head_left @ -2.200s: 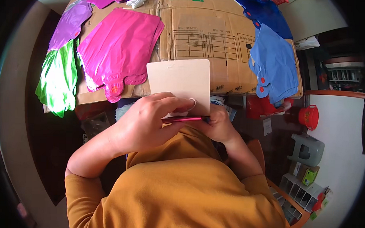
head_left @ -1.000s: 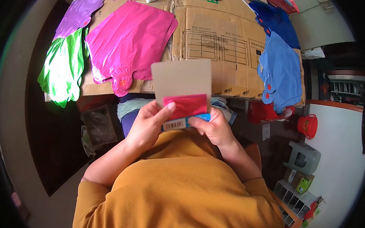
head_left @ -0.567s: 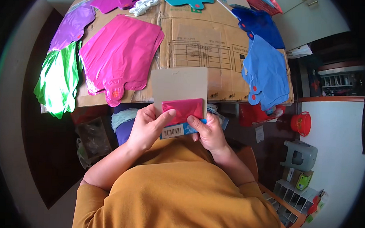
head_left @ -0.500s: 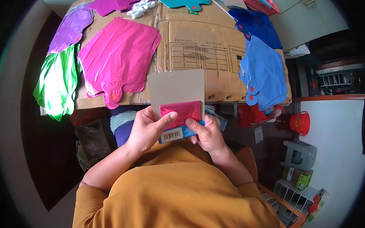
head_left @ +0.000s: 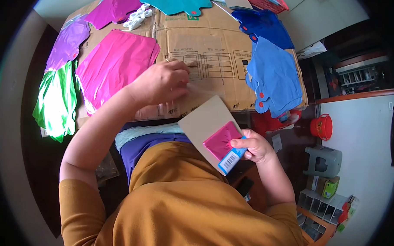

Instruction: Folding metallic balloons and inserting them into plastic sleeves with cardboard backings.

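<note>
My right hand [head_left: 257,147] grips a grey-beige card [head_left: 205,120] tilted in front of my body, thumb on top. A folded magenta foil piece [head_left: 222,140] lies on the card, above its blue lower strip with a barcode label [head_left: 229,162]. My left hand [head_left: 163,81] is raised over the cardboard's near edge, fingers curled and partly blurred. A faint translucent smear shows beside its fingertips; I cannot make out what it is. Nearest to this hand lies a flat pink foil balloon [head_left: 114,63], partly hidden by my forearm.
Flattened cardboard [head_left: 200,34] covers the table. Round its edges lie flat foil balloons: green [head_left: 56,103], lilac [head_left: 67,42], purple [head_left: 112,9], teal [head_left: 177,1], dark blue [head_left: 267,28] and light blue [head_left: 274,76]. A white ribbon bundle [head_left: 137,17] rests at the back. Right: red bucket [head_left: 322,127], grey stool [head_left: 323,162].
My left hand has let go of the card and moved up and left over the cardboard. My right hand has shifted right with the card, which is now tilted.
</note>
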`<act>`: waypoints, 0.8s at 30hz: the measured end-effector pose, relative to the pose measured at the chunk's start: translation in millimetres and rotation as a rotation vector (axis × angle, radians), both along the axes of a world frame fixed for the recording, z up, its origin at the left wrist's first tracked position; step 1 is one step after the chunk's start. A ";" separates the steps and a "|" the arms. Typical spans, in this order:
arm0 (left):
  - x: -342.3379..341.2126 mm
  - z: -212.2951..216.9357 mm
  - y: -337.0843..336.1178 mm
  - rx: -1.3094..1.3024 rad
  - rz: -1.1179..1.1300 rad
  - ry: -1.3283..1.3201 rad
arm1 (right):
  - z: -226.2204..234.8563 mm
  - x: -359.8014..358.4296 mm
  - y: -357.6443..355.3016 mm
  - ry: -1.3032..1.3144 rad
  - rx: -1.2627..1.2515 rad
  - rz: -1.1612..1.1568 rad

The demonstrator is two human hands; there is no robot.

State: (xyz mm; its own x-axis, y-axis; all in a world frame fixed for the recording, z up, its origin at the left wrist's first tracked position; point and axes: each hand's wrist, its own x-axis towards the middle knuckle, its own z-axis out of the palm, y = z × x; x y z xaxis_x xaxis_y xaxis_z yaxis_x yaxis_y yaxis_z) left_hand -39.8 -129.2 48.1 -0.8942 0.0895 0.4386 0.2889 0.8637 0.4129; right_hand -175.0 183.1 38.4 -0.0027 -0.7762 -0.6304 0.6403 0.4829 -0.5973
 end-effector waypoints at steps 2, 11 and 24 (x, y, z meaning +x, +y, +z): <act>-4.6 1.0 -5.0 -0.021 0.004 -0.071 | -3.5 0.5 -9.1 -0.015 -0.010 0.022; -4.1 6.0 -8.4 -0.102 -0.030 -0.128 | -10.0 -2.1 -31.7 -0.125 -0.045 0.035; -6.3 3.7 -8.6 -0.137 -0.117 -0.042 | -8.3 6.5 -35.8 -0.193 -0.002 0.009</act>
